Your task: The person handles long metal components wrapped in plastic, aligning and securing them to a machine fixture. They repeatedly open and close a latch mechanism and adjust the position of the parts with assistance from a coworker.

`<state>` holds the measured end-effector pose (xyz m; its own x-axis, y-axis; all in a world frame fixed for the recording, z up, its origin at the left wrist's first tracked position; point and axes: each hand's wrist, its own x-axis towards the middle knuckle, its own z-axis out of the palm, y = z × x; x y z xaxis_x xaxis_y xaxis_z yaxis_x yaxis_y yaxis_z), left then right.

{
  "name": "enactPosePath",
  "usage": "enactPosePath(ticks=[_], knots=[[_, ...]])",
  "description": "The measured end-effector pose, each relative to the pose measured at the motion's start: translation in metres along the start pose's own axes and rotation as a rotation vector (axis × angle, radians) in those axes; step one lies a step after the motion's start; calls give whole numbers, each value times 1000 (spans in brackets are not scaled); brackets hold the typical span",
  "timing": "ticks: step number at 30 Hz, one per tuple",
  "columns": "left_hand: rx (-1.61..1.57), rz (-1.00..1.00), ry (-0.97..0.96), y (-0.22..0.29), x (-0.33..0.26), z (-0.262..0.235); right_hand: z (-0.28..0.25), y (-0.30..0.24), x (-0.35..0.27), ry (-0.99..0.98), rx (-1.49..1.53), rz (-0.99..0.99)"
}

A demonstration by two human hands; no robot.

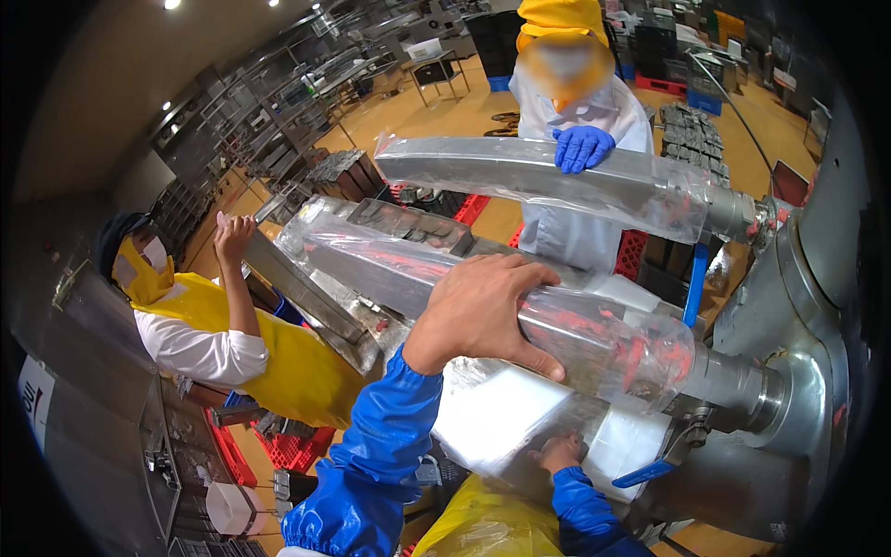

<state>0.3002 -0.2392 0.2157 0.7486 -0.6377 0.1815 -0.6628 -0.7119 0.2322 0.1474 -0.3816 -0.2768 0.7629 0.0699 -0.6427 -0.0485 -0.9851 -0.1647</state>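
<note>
Overhead, room: a large food-processing hall with an orange-yellow floor, steel racks along the far left wall, red crates and dark stacked trays.
Surface: no bench under the hands; a big steel machine on the right carries everything, with long steel chutes running away to the left.
Middle tube: a long steel tube sheathed in clear plastic film, smeared pink-red inside; its long axis runs from upper left down to lower right, the right end plugged into the machine's steel collar.
Left hand: laid palm-down on top of the middle tube, fingers spread and curved over its far side, thumb on the near side; a loose wrap, not a closed fist.
Tube relative to fingers: directly beneath them, reaching well past the fingertips toward the machine.
Right hand: low down, under the white plastic-wrapped bundle, fingers pressed against its underside; how far they curl I cannot tell.
Upper tube: a second film-covered tube beyond the fingers, lying nearly level.
Others: a person's blue-gloved hand rests on the upper tube; another person in a yellow apron stands at left with a bare hand raised.
</note>
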Motion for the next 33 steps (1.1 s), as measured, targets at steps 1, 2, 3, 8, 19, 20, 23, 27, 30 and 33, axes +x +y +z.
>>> enactPosePath(ticks=[1, 2, 3, 8, 19, 20, 23, 27, 30, 33], knots=[[1, 5, 8, -1, 0, 1, -1, 1, 1, -22, 6, -1], [2, 10, 15, -2, -1, 1, -2, 1, 2, -45, 14, -1], [4, 16, 21, -4, -1, 2, -3, 0, 2, -67, 23, -2], [6, 50, 63, -12, -7, 5, 13, 1, 4, 110, 127, -18], [-52, 88, 122, -23, -12, 10, -19, 2, -7, -33, 209, 64], [-53, 86, 110, -23, -12, 8, -17, 2, -8, -17, 216, 81], [-60, 76, 99, -23, -14, 5, -17, 2, -10, 2, 240, 107], [-88, 97, 141, -29, -16, 10, -9, 12, -16, 34, 246, 59], [-81, 70, 155, -29, -22, 8, -19, 7, -18, 68, 276, -20], [-124, 55, 125, -29, -22, 9, -14, 12, -18, 50, 305, 40]])
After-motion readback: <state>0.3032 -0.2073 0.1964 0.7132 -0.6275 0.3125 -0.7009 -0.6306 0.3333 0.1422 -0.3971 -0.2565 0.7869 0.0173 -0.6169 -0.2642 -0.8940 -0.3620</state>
